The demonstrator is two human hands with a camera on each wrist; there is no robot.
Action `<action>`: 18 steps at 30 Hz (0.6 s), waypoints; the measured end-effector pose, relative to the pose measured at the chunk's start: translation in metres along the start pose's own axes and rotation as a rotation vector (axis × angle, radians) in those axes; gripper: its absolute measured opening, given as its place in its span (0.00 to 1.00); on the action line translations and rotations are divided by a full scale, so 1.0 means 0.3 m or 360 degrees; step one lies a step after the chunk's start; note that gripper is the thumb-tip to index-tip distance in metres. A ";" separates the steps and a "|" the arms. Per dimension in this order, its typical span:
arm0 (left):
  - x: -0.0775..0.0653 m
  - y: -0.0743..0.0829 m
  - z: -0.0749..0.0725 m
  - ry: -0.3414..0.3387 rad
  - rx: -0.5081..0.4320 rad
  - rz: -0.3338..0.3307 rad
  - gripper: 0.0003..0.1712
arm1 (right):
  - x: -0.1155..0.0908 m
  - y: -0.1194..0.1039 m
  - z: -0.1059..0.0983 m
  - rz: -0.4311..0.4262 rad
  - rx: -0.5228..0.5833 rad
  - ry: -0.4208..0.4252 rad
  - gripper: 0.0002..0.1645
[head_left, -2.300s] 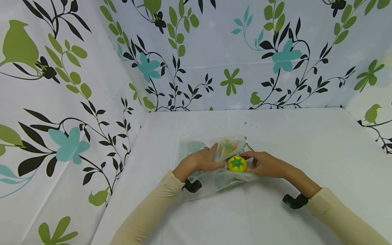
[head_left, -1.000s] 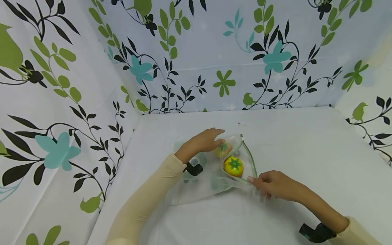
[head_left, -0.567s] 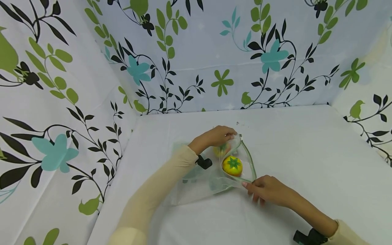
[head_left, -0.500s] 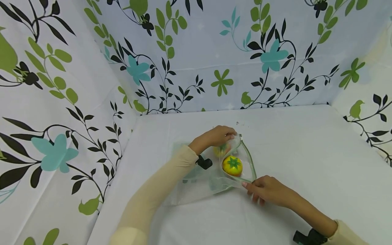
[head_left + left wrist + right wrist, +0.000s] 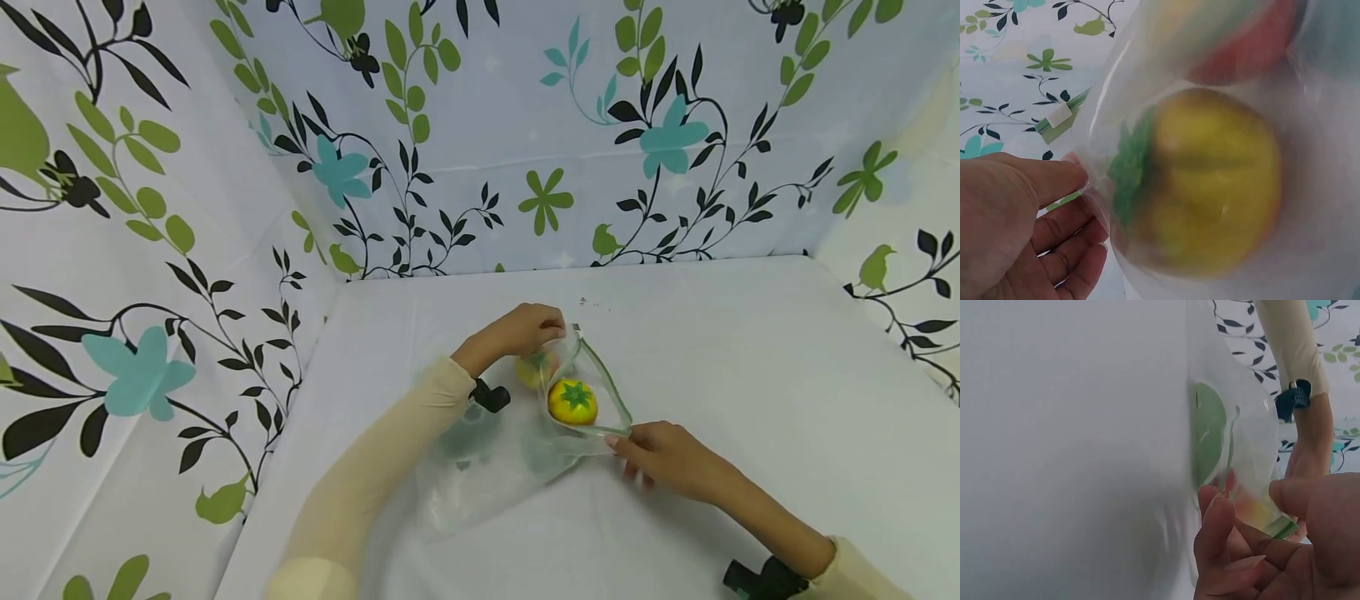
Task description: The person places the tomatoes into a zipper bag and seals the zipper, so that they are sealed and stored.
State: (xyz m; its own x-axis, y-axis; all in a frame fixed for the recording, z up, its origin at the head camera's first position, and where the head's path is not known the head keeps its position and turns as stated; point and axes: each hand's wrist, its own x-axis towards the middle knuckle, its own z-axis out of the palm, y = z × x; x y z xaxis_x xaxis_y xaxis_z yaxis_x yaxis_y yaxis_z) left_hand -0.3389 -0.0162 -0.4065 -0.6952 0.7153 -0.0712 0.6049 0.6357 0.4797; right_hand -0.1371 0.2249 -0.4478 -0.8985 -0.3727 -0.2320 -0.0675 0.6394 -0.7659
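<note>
Hands apart, the left hand point(image 5: 517, 331) pinches the far lip of a clear bag point(image 5: 487, 483), the right hand point(image 5: 667, 457) its near lip. Just inside the mouth lies a yellow fruit point(image 5: 572, 403), short of the tabletop's far edge point(image 5: 645, 268).

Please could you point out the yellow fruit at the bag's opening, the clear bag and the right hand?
Yellow fruit point(image 5: 573, 403), head view, green leafy top.
Clear bag point(image 5: 483, 490), head view, plastic side.
Right hand point(image 5: 671, 457), head view, back of hand.
</note>
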 end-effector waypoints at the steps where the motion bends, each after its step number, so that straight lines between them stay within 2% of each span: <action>1: -0.004 -0.011 -0.004 0.0002 -0.0017 -0.0012 0.11 | 0.002 0.005 -0.005 -0.0005 -0.0024 0.0024 0.23; 4: -0.022 -0.047 -0.015 0.0022 -0.0039 -0.0024 0.10 | 0.007 0.017 -0.020 -0.0018 -0.0075 0.0095 0.19; 9: -0.078 -0.096 -0.033 0.0047 -0.0093 -0.0060 0.10 | 0.024 0.044 -0.040 -0.0090 -0.0125 0.0208 0.17; 18: -0.196 -0.146 -0.064 0.0137 -0.0335 -0.0091 0.09 | 0.048 0.061 -0.079 -0.0217 -0.0237 0.0359 0.16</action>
State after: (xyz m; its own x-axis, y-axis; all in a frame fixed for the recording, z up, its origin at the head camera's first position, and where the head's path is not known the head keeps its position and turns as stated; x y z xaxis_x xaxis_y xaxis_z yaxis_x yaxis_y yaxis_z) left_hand -0.3319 -0.0915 -0.4066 -0.7619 0.6468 -0.0332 0.4755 0.5935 0.6493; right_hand -0.1616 0.2472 -0.4509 -0.9492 -0.3141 0.0189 -0.2424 0.6914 -0.6806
